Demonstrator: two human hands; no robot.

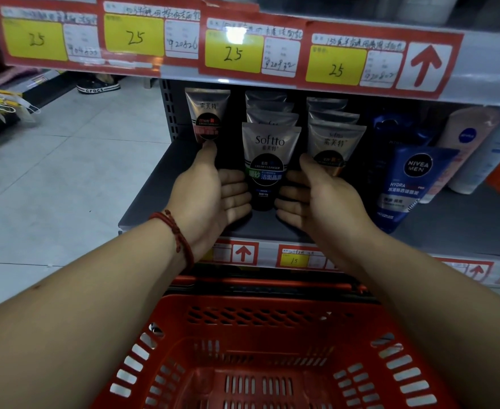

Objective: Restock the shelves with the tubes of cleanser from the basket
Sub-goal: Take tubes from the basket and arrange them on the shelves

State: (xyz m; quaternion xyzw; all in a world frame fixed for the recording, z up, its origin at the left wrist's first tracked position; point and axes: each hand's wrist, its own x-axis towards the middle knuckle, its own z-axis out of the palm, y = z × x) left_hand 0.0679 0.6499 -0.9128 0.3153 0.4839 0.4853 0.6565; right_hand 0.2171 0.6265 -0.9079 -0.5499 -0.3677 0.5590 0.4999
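1. Two hands are flanking the front tube [268, 160] of the middle row, which is standing on the shelf [154, 184].
2. The left hand [213, 193] is pressing straight fingers against the tube's left side.
3. The right hand [316, 199] is touching the right side, fingers also open.
4. The red basket [260, 335] is sitting below.

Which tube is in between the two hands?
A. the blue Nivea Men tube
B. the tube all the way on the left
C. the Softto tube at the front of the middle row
C: the left hand and the right hand sit on either side of the front Softto tube, with their fingers by its lower half.
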